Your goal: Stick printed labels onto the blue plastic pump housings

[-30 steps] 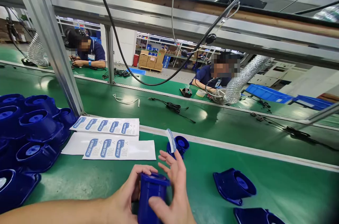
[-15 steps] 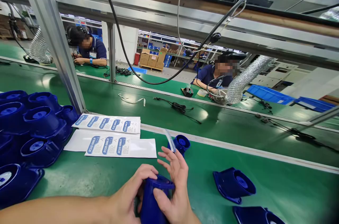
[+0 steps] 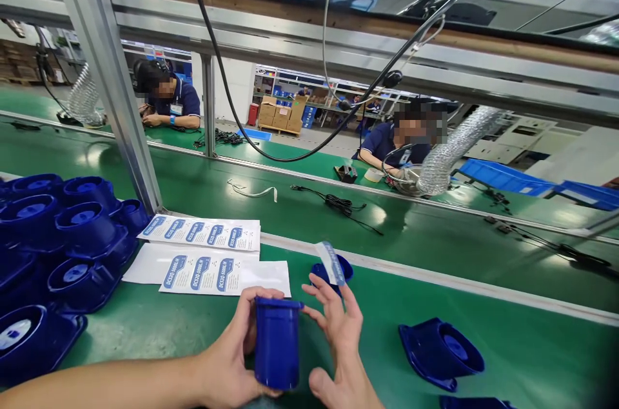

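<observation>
My left hand (image 3: 236, 348) is wrapped round a dark blue plastic cup-shaped part (image 3: 277, 344) with a flanged top, held upright over the green worktable. To its right is my right hand (image 3: 338, 338), thumb apart and fingers spread, its fingers near the flange. A small blue-and-white label (image 3: 331, 264) clings at its fingertips and sticks up. Behind that label stands another round blue part (image 3: 345, 269), partly hidden. Sheets of printed labels (image 3: 200, 273) lie beyond my left hand.
Many blue housings (image 3: 77, 273) crowd the left side. Another housing (image 3: 442, 351) lies at right, with one cut off below it. A metal post (image 3: 116, 99) rises behind the sheets. Black cables (image 3: 336, 202) lie on the far strip, and co-workers (image 3: 171, 99) sit opposite.
My right hand has let go of the blue part and moved slightly right, with the label still at its fingertips. My left hand now holds the part alone, more upright.
</observation>
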Tool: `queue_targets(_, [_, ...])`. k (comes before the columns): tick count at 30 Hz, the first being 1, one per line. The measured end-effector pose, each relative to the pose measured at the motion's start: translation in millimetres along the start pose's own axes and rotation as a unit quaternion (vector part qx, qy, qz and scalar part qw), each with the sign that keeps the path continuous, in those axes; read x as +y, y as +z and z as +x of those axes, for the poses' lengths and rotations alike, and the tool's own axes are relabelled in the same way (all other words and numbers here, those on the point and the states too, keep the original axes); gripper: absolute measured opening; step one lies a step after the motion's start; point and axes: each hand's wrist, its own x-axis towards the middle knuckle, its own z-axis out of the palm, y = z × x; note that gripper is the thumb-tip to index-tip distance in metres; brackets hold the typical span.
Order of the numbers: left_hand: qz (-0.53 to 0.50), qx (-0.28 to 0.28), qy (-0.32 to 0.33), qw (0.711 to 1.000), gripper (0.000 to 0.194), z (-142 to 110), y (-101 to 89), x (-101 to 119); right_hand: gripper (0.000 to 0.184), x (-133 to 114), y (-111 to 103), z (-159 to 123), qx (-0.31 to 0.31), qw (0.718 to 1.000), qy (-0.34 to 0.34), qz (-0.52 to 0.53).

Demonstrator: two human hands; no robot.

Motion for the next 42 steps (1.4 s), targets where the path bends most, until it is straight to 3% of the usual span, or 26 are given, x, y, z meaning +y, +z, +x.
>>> queue_targets(5, [-0.028, -0.103, -0.002, 0.994, 0.078, -5.3, 6.5, 3.4, 0.095, -34.0, 4.2, -12.9, 0.02, 0.996, 0.065, 0.055])
queue_targets(8, [-0.027, -0.086, 0.024, 0.996, 0.081, -6.0, 7.5, 4.5, 0.101, -28.8, 14.8, -24.9, -0.025, 0.994, 0.08, 0.065])
queue_targets(11, [-0.039, -0.044, 0.025, 0.998, 0.091, -4.0, 5.1, 4.7, 0.118, -3.7, 26.9, -22.2, -0.036, 0.994, 0.09, 0.043])
queue_targets(12, [-0.05, -0.031, 0.014, 0.998, 0.094, -3.1, 3.8, 4.4, 0.116, 4.8, 29.5, -17.2, -0.027, 0.994, 0.098, 0.043])
queue_targets(16, [-0.032, -0.003, 0.006, 0.999, 0.098, -2.5, 1.0, 1.0, 0.083, 14.3, 22.7, 2.8, 0.001, 0.993, 0.106, 0.054])
queue_targets(20, [0.068, 0.002, -0.004, 0.998, 0.092, -6.9, 5.1, -0.6, 0.066, -18.4, -3.9, -1.1, 0.075, 0.992, 0.099, 0.003])
queue_targets(24, [0.158, 0.068, -0.003, 0.985, 0.084, -6.4, 7.3, 1.9, 0.016, -48.0, -20.5, -3.8, 0.218, 0.966, 0.009, -0.14])
queue_targets(27, [0.188, 0.111, 0.018, 0.976, 0.087, -2.5, 4.3, 2.4, 0.016, -55.4, -23.2, -1.5, 0.234, 0.966, -0.039, -0.103])
queue_targets(30, [0.194, 0.108, 0.031, 0.975, 0.092, -0.5, 1.4, 1.3, 0.02, -57.2, -20.6, -2.8, 0.221, 0.974, 0.045, -0.008])
queue_targets(34, [0.169, 0.11, 0.014, 0.979, 0.095, -0.9, 2.1, 0.8, 0.028, -56.0, -14.7, -9.9, 0.18, 0.965, 0.175, 0.079])
queue_targets(42, [0.139, 0.113, -0.015, 0.984, 0.096, 0.2, 2.0, 2.2, 0.032, -55.3, 1.9, -22.0, 0.177, 0.95, 0.223, 0.124])
